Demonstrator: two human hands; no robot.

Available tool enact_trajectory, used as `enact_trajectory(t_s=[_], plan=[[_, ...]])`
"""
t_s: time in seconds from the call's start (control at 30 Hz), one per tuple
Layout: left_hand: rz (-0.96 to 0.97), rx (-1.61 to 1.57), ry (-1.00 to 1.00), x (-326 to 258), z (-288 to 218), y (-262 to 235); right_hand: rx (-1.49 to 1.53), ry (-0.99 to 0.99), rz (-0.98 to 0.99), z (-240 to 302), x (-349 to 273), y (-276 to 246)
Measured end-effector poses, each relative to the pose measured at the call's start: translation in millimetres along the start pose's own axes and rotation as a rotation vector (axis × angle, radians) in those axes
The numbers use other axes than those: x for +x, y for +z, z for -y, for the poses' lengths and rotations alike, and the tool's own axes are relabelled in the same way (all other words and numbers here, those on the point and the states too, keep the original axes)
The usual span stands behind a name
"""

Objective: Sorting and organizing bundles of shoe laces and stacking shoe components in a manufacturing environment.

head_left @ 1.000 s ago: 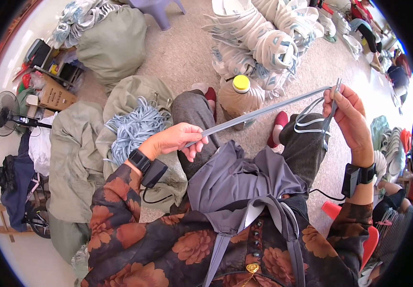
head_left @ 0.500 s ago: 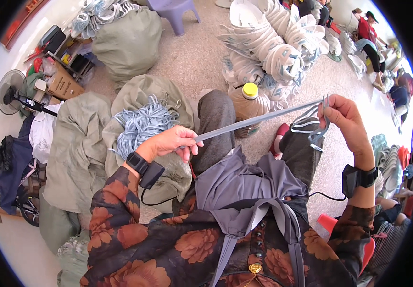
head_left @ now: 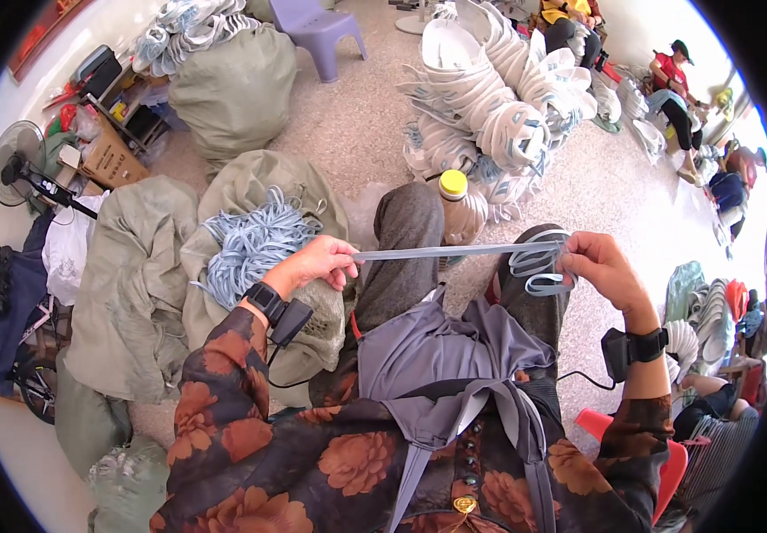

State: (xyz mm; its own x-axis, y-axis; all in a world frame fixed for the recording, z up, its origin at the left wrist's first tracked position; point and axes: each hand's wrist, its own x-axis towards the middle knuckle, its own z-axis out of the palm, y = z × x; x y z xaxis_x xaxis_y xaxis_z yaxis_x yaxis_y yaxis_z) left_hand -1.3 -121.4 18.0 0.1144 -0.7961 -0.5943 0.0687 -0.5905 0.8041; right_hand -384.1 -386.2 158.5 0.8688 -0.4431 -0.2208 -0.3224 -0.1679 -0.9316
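Observation:
Between my two hands a flat blue-grey shoelace-like strip [head_left: 455,252] is stretched almost level over my knees. My left hand [head_left: 324,260] pinches one end, fingers closed. At the other end, my right hand [head_left: 603,269] is closed on the strip, and several loose loops [head_left: 536,264] hang beside its fingertips. Whether it is one strip or several laid together I cannot make out. Left of my left hand, a tangled heap of light-blue laces [head_left: 257,240] lies on a greenish cloth sack [head_left: 312,200].
A large bottle with a yellow cap [head_left: 465,216] stands beyond my knees. Stacked white shoe uppers [head_left: 499,98] pile up behind it. Full sacks [head_left: 237,98], a purple chair [head_left: 319,35] and a fan [head_left: 19,164] are at far left. Other people [head_left: 672,84] sit at far right.
My right hand has come down and a little left, bringing the slanted strip to nearly level. My left hand has shifted slightly left. Both hands keep their hold.

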Motion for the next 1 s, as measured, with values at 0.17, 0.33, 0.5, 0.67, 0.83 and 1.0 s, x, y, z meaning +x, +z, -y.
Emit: enact_trajectory(t_s=[0.17, 0.33, 0.5, 0.67, 0.83, 1.0], plan=[[-0.263, 0.716, 0.469, 21.7, 26.8, -7.7, -0.117, -0.066, 0.089, 58.2, 19.5, 23.8], [-0.452, 0.838, 0.876, 24.4, -29.3, 24.2, -0.223, -0.012, 0.176, 81.8, 34.0, 45.8], [-0.257, 0.586, 0.706, 17.0, -49.5, 37.9, -0.244, -0.008, 0.174, 93.5, 36.1, 53.2], [-0.379, 0.878, 0.961, 23.5, -40.5, 64.3, -0.143, -0.044, 0.175, 92.8, 28.8, 44.8], [-0.348, 1.037, 1.02, 40.6, -23.2, 93.8, -0.02, -0.067, 0.126, 91.0, 22.5, 39.0], [-0.428, 0.903, 0.993, 25.7, -17.3, 83.1, 0.019, -0.086, 0.094, 90.4, 18.1, 25.6]])
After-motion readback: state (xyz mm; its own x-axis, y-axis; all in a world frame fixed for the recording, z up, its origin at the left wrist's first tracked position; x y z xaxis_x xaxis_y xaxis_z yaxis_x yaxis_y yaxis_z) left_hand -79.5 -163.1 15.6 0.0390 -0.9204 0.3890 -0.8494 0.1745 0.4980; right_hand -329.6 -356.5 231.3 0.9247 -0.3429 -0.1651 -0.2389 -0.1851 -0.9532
